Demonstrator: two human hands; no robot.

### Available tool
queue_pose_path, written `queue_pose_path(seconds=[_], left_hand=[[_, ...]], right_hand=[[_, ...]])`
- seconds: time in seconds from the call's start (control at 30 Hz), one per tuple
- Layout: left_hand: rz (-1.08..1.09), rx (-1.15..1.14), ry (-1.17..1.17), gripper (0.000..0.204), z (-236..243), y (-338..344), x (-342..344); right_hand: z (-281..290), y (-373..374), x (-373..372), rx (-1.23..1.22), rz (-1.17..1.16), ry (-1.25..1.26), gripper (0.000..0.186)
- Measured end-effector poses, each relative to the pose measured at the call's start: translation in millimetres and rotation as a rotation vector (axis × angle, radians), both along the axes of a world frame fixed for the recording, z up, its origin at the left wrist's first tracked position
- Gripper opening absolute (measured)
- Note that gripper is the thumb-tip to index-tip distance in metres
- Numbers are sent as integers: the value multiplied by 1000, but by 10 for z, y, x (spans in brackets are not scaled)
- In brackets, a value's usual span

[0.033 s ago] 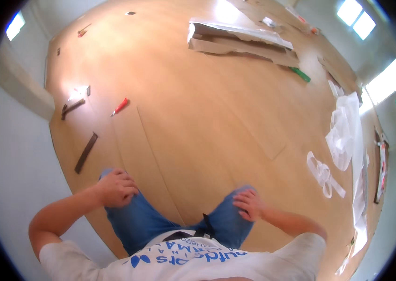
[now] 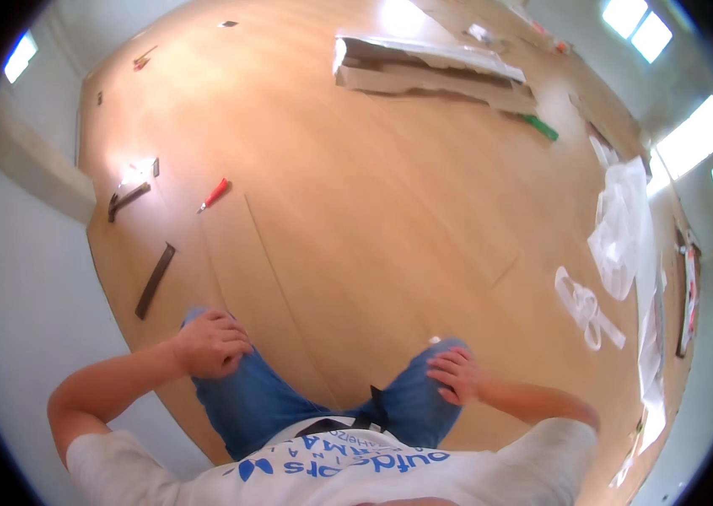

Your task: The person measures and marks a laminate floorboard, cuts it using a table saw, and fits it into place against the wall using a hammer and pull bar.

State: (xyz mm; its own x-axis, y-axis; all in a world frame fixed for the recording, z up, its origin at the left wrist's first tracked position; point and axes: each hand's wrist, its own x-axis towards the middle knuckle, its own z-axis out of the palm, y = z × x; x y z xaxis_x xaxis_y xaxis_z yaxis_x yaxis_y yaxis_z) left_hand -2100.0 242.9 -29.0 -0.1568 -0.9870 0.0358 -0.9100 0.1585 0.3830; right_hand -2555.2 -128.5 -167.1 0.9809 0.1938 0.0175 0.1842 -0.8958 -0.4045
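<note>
My left hand [image 2: 213, 342] rests on my left knee, its fingers loosely bent over the blue jeans and nothing in them. On the inner side of my right knee lies my right hand [image 2: 454, 375], fingers slightly apart and holding nothing. A small white thing [image 2: 434, 340] shows at the edge of that knee, too small to name. Closest to my left hand on the floor is a dark flat bar [image 2: 155, 282]. Beyond it are a claw hammer [image 2: 129, 201] and a red-handled utility knife [image 2: 215, 194].
Wood-look flooring [image 2: 356, 219] spreads before me, with seams between boards. Torn cardboard packaging [image 2: 432, 74] lies ahead, a green object [image 2: 540, 127] beside it. White plastic sheeting [image 2: 618, 223] and a tangled white strip [image 2: 584, 310] lie on the right. A pale wall [image 2: 23, 278] stands close on my left.
The view has shifted slightly. My hands stay on my knees, and the right knee sits a little farther right. The small white thing at its edge now shows more clearly.
</note>
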Motion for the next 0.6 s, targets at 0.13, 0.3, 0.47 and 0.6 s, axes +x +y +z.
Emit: queue_pose_path(seconds=[0.13,0.3,0.47,0.6], left_hand=[[-174,-105,223,18,19,-242,649],[-245,112,360,23,85,-168,1086],[-223,254,466,26,261,128,1323],[-182,369,421,25,506,485,1342]], right_hand=[[451,548,-533,18,-234,-21,46],[1059,998,-562,212,-273,126,43],[1746,1446,-501,434,-332,260,45],[2391,2027,-262,455,-446,392,40]])
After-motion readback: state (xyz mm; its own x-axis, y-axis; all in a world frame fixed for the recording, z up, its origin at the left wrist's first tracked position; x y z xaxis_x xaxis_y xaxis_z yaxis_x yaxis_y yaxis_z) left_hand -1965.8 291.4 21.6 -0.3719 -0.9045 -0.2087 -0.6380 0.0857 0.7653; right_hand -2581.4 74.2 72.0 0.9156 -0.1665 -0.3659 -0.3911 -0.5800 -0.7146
